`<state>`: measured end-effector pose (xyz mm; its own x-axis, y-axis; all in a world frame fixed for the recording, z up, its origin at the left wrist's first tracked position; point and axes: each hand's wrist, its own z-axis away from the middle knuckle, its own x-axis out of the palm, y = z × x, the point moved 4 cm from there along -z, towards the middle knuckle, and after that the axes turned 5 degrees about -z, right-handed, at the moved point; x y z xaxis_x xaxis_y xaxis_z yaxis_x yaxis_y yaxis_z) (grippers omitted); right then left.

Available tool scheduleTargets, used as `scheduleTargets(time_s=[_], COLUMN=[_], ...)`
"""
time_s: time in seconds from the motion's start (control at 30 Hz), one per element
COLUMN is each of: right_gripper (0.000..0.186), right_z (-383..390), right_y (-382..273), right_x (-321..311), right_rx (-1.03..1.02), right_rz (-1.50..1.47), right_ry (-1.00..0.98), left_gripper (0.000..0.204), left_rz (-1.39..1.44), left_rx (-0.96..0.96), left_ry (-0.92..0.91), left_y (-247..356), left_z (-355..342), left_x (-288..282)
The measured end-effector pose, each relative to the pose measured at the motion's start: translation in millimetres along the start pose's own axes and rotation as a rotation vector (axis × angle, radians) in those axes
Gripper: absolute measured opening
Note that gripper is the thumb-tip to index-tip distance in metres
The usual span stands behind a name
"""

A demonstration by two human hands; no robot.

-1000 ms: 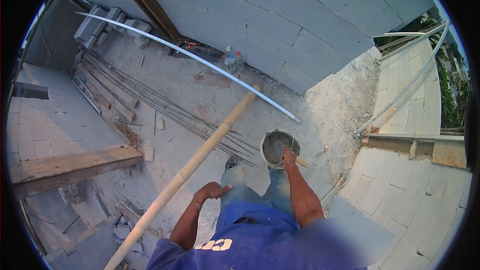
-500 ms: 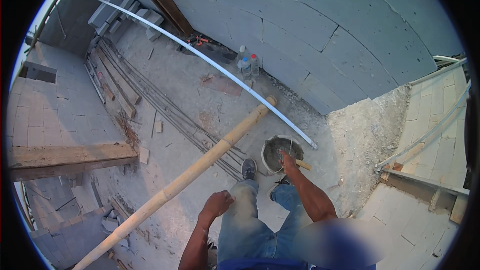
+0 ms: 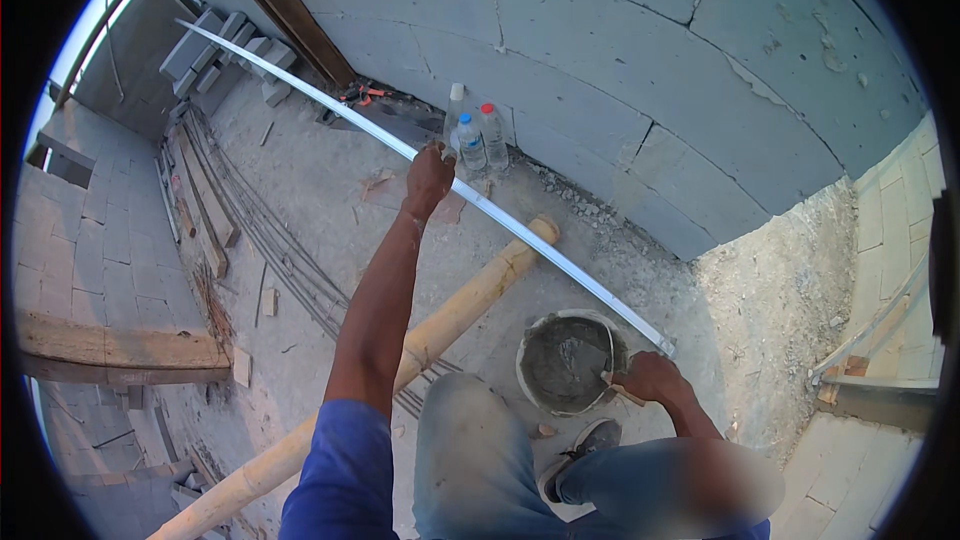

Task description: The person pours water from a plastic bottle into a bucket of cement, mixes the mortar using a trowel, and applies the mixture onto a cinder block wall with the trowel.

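Note:
My left hand (image 3: 431, 176) reaches forward, fingers curled round the long white metal bar (image 3: 530, 238) that slants across the view. Plastic bottles (image 3: 470, 145) stand just beyond it against the block wall (image 3: 590, 90). At lower right my right hand (image 3: 651, 379) is closed on a wooden handle (image 3: 628, 395) at the rim of a bucket (image 3: 560, 370) holding grey mortar. The bucket is beside my bent knee and shoe.
A thick bamboo pole (image 3: 475, 302) lies diagonally below the bar. Rebar (image 3: 270, 240) and planks (image 3: 195, 190) lie at left, beside a timber beam (image 3: 130, 348). Grey blocks (image 3: 210, 55) are piled at the far left corner; a pale block ledge (image 3: 880, 230) is at right.
My left hand has swung up and forward from beside my leg onto the white bar. My right hand has shifted right and down to the bucket's edge, and my legs have bent.

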<state>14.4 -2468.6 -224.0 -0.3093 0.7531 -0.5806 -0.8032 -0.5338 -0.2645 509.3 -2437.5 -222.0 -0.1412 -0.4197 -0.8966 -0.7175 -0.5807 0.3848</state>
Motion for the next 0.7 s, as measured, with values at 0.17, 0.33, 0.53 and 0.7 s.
scheduleTargets(time_s=[0.17, 0.33, 0.53, 0.7], right_gripper=[0.041, 0.045, 0.051, 0.049], right_z=[79, 103, 94, 80], right_y=[0, -20, -36, -49], right_x=[-74, -67, -70, -73], right_rx=[0.043, 0.039, 0.045, -0.009], right_rz=[-0.347, -0.291, -0.231, -0.207], right_ry=[0.384, 0.431, 0.279, 0.312], left_gripper=[0.046, 0.042, 0.031, 0.013], left_rz=[-0.070, -0.230, -0.341, -0.448], left_rx=[0.115, 0.147, 0.234, 0.204], left_ry=[0.061, 0.014, -0.055, -0.006], left_y=[-2, -29, -41, -36], left_z=[-73, -117, -135, -115], left_x=[80, 141, 166, 159])
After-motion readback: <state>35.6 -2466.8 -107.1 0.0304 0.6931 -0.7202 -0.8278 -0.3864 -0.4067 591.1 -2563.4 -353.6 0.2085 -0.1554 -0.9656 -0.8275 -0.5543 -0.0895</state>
